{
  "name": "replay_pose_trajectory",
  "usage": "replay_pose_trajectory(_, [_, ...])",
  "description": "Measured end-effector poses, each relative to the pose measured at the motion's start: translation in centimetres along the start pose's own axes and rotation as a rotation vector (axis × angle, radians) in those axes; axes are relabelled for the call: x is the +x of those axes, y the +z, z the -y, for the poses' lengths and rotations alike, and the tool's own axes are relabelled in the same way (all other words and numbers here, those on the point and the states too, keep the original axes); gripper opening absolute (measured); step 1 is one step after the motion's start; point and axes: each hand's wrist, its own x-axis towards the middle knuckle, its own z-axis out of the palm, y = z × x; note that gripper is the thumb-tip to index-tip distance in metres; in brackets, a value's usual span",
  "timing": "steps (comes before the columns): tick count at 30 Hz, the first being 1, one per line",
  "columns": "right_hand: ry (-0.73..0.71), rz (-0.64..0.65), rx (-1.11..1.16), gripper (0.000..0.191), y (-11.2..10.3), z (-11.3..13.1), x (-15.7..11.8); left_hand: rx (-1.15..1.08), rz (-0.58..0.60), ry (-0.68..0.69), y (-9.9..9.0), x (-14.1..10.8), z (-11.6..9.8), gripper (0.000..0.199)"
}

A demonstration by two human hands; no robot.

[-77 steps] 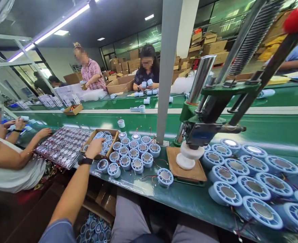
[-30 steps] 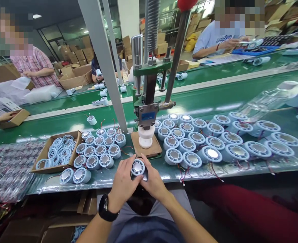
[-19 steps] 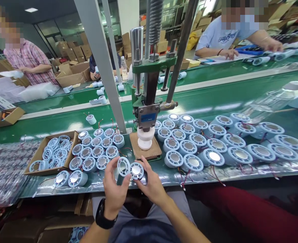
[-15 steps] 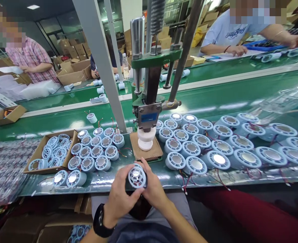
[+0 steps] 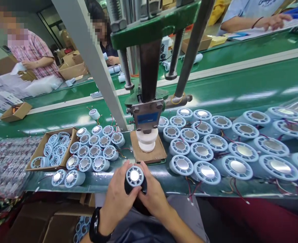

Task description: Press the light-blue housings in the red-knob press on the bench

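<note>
Both hands are closed around a round light-blue motor housing [image 5: 134, 176] at the table's front edge. Its slotted ring faces up, with a shiny silver disc in the middle. My left hand [image 5: 118, 194], with a black watch on the wrist, grips the left side. On the opposite side is my right hand [image 5: 152, 192], thumbs nearly meeting at the front. Something dark shows between the palms and the housing; I cannot make out what. Just beyond the hands, the press's white round head [image 5: 147, 139] sits above a brown board [image 5: 152, 156].
Rows of similar housings [image 5: 201, 152] with trailing wires stand right of the green press [image 5: 154, 30]; more housings [image 5: 94, 152] stand left. A cardboard box [image 5: 73, 140] holds loose blue rings [image 5: 54, 150]. A grey post [image 5: 95, 64] rises behind. Several people work across the green table.
The slotted ring sat loosely over the housing and now lies flat around the silver disc. My thumbs have shifted down at the front. The view has moved closer to the press.
</note>
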Motion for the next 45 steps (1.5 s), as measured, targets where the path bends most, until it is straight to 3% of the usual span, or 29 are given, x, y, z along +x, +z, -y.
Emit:
replay_pose_trajectory(8, [0.047,0.032,0.039,0.091,-0.2,0.6,0.4,-0.155,-0.147,-0.217,1.7,-0.7,-0.7,0.073])
replay_pose_trajectory(14, [0.016,0.146,-0.179,0.077,-0.3,0.1,-0.2,-0.264,-0.201,-0.129,3.3,-1.0,-0.2,0.065])
replay_pose_trajectory(17, [-0.040,0.285,-0.314,0.076,-2.5,0.9,0.6,-0.325,-0.182,-0.104,4.2,-1.5,0.4,0.057])
replay_pose_trajectory(19, [-0.129,0.301,-0.423,0.072,-5.7,3.0,2.8,-0.381,-0.127,-0.115,4.3,-1.5,0.7,0.054])
replay_pose_trajectory(20, [-0.185,0.248,-0.485,0.068,-7.8,4.6,4.6,-0.406,-0.096,-0.136,4.1,-1.4,0.8,0.054])
replay_pose_trajectory(24, [-0.401,-0.238,-0.705,0.048,-16.9,13.7,15.5,-0.477,-0.006,-0.199,1.7,1.1,0.5,0.052])
replay_pose_trajectory(26, [-0.380,-0.438,-0.738,0.047,-20.2,17.5,22.0,-0.508,-0.032,-0.165,0.2,3.5,0.0,0.049])
replay_pose_trajectory(28, [-0.298,-0.470,-0.642,0.042,-21.9,19.3,27.7,-0.541,-0.071,-0.115,-0.8,6.2,-0.7,0.048])
replay_pose_trajectory(30, [-0.192,-0.388,-0.422,0.037,-22.1,19.2,31.7,-0.556,-0.078,-0.092,-1.2,8.7,-1.1,0.046])
replay_pose_trajectory(33, [-0.163,-0.366,-0.106,0.041,-21.0,17.5,34.2,-0.553,-0.095,-0.123,-0.9,11.2,-1.4,0.050])
replay_pose_trajectory(37, [-0.224,-0.446,0.061,0.033,-20.2,16.4,33.8,-0.648,-0.103,-0.101,0.5,12.1,-1.4,0.054])
replay_pose_trajectory(45, [-0.237,-0.473,0.078,0.033,-19.8,16.5,34.4,-0.795,-0.001,0.021,3.6,13.3,-1.7,0.046])
